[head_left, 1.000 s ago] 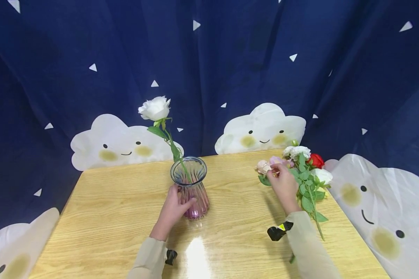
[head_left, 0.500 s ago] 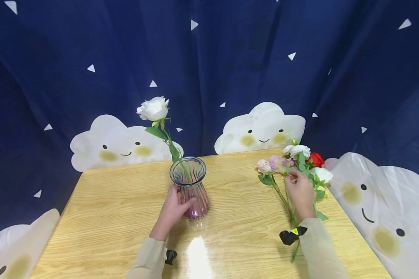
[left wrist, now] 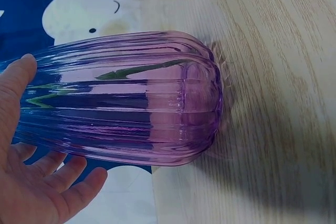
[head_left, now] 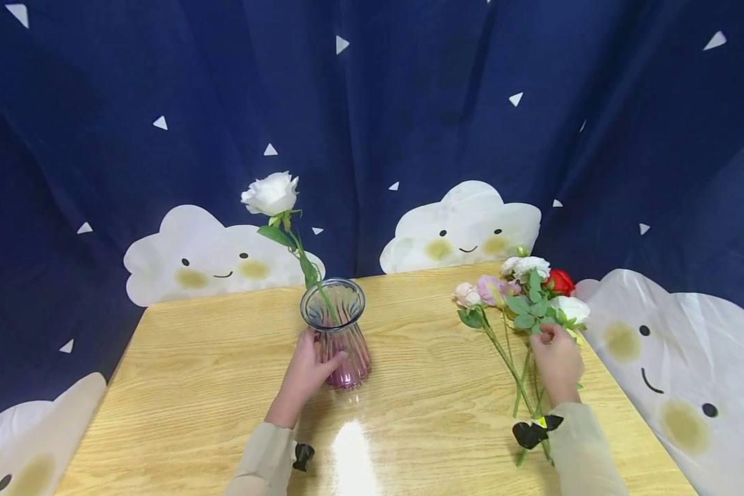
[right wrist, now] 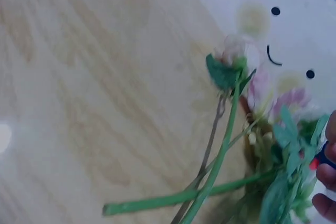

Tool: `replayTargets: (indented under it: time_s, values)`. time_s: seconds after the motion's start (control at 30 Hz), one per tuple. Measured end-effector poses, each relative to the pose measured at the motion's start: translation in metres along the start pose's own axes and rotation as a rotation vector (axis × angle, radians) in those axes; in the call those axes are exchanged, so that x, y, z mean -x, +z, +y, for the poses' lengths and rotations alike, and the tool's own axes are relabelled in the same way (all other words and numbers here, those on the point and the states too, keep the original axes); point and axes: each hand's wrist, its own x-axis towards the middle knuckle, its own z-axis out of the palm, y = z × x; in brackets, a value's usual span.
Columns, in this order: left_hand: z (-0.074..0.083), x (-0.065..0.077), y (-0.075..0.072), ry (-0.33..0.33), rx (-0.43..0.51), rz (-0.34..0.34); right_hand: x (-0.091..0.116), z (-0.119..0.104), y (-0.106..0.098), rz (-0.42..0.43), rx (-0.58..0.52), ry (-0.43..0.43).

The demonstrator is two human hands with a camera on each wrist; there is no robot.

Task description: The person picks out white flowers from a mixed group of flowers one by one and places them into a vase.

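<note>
Upright on the table stands a ribbed glass vase, blue at the rim and purple at the base. One tall white rose leans left out of it. My left hand grips the vase's side, thumb and fingers on opposite sides in the left wrist view. At the right, my right hand is at the green leaves of the flower pile, fingers bent; whether they pinch a stem cannot be told. Around it lie a pale pink flower, a mauve flower, a red flower and white flowers.
The wooden table carries the vase near its middle and the flowers along its right side, with crossing stems pointing toward the front. Behind hangs a dark blue curtain with white clouds.
My right hand has moved right and toward me, from the pale pink flower to the green leaves, uncovering the pink and mauve flowers and their stems. The left hand stays on the vase.
</note>
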Motion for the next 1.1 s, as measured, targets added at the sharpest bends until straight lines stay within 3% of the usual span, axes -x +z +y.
replayTargets:
  time_s: [0.17,0.43,0.57,0.7,0.97,1.1]
  values:
    - [-0.001,0.000,0.000,0.002,-0.003,0.001,0.007,0.015,0.001,-0.011,0.015,0.040]
    - [-0.002,0.001,0.001,0.008,-0.028,0.012,0.018,0.034,0.003,-0.096,0.062,-0.016]
    - [-0.002,0.001,0.001,0.009,-0.019,0.014,0.018,0.041,0.008,-0.079,0.044,-0.001]
    - [-0.002,0.001,0.002,0.014,-0.007,0.015,0.019,0.044,0.010,-0.042,0.010,0.021]
    - [0.000,0.000,0.002,0.039,-0.002,0.019,0.022,0.045,0.010,-0.079,-0.027,0.125]
    - [0.000,0.000,0.002,0.035,0.002,0.021,0.022,0.048,0.009,-0.101,0.020,0.104]
